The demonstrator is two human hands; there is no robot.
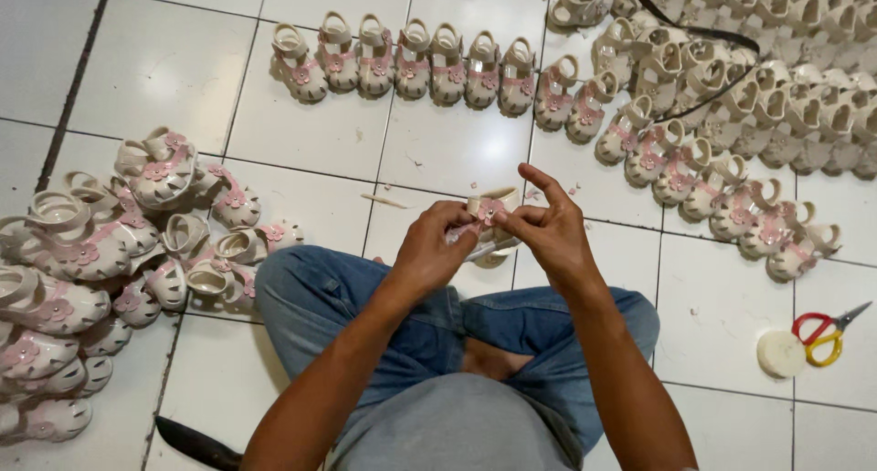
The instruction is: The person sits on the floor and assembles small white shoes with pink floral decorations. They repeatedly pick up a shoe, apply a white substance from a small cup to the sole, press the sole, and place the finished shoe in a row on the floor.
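Observation:
I sit cross-legged in blue jeans on a white tiled floor. Both hands hold one small cream sandal [494,202] with a pink flower above my knees. My left hand [435,250] grips its near side from below. My right hand [545,226] pinches the strap by the flower, with the index finger raised.
A loose heap of matching sandals [100,261] lies at the left. A neat row of sandals [411,64] runs along the far side and merges into a large pile [749,96] at the upper right. Red-and-yellow scissors [827,329] and a round white object [781,353] lie at the right. A dark object [196,444] lies at the lower left.

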